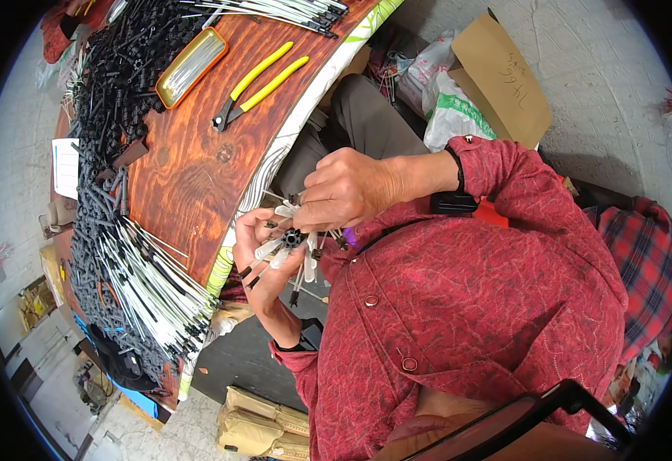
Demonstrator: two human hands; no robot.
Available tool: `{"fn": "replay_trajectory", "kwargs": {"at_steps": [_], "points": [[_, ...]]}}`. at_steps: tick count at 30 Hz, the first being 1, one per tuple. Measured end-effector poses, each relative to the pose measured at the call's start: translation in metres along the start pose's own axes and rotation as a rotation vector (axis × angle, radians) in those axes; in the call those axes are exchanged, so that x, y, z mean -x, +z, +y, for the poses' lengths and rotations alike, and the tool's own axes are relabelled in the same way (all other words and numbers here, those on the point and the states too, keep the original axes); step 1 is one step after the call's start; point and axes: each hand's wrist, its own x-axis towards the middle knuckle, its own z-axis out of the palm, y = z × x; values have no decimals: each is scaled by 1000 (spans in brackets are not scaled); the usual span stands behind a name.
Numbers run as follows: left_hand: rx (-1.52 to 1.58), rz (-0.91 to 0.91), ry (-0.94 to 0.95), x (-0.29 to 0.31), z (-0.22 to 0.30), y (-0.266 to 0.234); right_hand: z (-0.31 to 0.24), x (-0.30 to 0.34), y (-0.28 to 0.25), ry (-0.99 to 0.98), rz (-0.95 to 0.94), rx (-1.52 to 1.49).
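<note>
Both of my hands are together at the table's edge, around a small spoked assembly. A black toothed round hub (293, 239) forms its middle, with whitish, partly clear paddle-shaped pieces and thin black-tipped rods fanning out from it. My left hand (255, 250) holds it from the left and below, thumb and fingers closed around its side. From above, my right hand (342, 192) has its fingers bent and pressed together at the assembly's upper side. Exactly which piece those right fingertips pinch is hidden.
On the wooden table (190, 173) lie yellow-handled cutting pliers (259, 84) and an orange-rimmed tin (191, 67) of thin pins. Black plastic parts (124, 81), grey parts (94, 253) and white black-tipped rods (155, 288) are heaped at left. A cardboard box (501, 81) and plastic bags stand beyond.
</note>
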Motion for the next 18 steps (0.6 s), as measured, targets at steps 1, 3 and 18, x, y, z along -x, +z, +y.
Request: {"fn": "replay_trajectory", "kwargs": {"at_steps": [1, 3, 18], "points": [[-1, 1, -2, 2, -2, 0, -1, -2, 0, 33, -2, -79], [41, 0, 40, 3, -5, 0, -1, -3, 0, 67, -7, -156], [-697, 165, 539, 2, 6, -2, -4, -2, 0, 403, -135, -689]]}}
